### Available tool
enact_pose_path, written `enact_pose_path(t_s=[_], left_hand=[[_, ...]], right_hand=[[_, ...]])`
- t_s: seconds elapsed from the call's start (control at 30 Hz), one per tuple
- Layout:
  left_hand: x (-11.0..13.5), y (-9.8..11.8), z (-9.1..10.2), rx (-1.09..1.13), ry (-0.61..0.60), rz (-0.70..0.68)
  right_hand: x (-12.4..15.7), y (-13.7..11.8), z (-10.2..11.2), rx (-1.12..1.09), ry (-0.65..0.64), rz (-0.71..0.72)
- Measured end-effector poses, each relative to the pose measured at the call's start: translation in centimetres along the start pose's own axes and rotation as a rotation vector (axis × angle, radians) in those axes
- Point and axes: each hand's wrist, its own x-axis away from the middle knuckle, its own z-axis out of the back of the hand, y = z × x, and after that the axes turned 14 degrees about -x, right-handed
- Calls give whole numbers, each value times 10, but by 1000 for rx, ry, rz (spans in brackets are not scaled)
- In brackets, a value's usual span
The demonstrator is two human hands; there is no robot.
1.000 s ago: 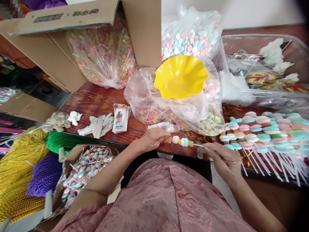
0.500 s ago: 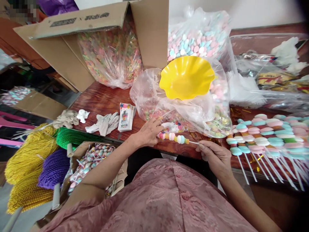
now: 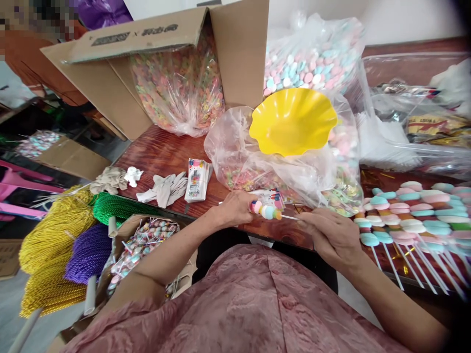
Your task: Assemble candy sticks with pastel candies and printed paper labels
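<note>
The tabletop (image 3: 142, 147) has a reddish-brown wood-grain surface and stands before a plain white wall (image 3: 408, 22). The floor (image 3: 11, 299), visible at lower left, is grey. Pink plastic furniture (image 3: 13, 185) stands at the left edge.

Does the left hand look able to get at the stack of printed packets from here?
Probably yes: the stack of printed packets lies close to the left hand, uncovered, with only wooden tabletop seen between, though that hand is at the candy skewer.
</note>
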Motion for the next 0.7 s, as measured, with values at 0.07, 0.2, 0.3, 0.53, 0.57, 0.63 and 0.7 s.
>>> enact_pose_path(t_s=[0.07,0.2,0.3,0.53,0.57,0.63,0.7], left_hand=[[-2,-1,-3,-35,85,40],[-4,-7,-7,-219,254,86],[-5,-8,-7,-343,316,48],[-8,-1,-11,-395,344,-14],[-8,0,-13,-392,340,-25],[-6,3,-16,-390,322,-44],[-4,6,-17,-388,292,-43]], right_hand=[[-3,1,-1,-35,11,-95],[-4,0,0,-92,-50,-291],[-5,-5,3,-77,-68,-304],[-7,-10,-3,-7,-92,-306],[-7,-9,-5,11,-90,-311],[-7,-7,-11,51,-85,-315],[-8,-5,-16,78,-97,-322]])
